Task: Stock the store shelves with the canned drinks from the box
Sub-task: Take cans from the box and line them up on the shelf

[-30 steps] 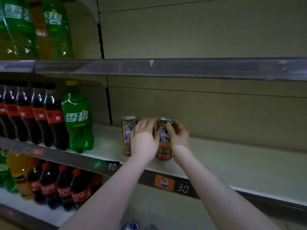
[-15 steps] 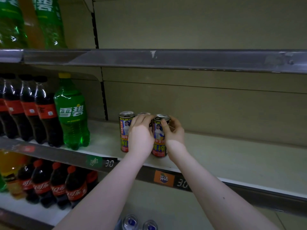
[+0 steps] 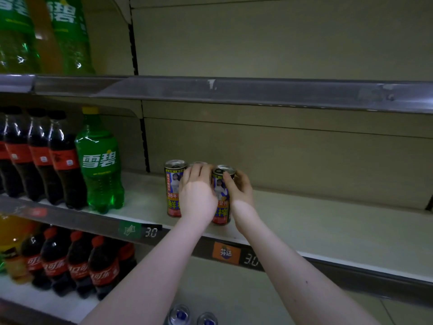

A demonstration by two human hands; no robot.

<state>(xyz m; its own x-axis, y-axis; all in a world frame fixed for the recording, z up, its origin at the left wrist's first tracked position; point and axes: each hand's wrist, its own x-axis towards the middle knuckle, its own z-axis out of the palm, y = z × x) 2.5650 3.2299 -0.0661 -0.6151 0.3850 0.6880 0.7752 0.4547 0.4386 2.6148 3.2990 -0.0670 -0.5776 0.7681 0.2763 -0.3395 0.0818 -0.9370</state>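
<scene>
Three tall printed cans stand together on the cream middle shelf [image 3: 316,221]. The left can [image 3: 173,188] stands free. My left hand [image 3: 198,195] wraps the middle can [image 3: 198,163], of which only the silver top shows. My right hand [image 3: 239,186] grips the right can [image 3: 220,200] from its right side, thumb over the rim. Both held cans rest upright on the shelf, touching each other.
A green soda bottle [image 3: 100,160] and dark cola bottles [image 3: 63,160] stand left of the cans. More cola bottles [image 3: 79,266] fill the lower shelf. Can tops [image 3: 179,314] show at the bottom edge. An upper shelf rail [image 3: 234,90] overhangs. Price tags [image 3: 226,253] line the front rail.
The view has shifted slightly; both hands stay on their cans at the same spot, pressed a little closer together beside the left can.
</scene>
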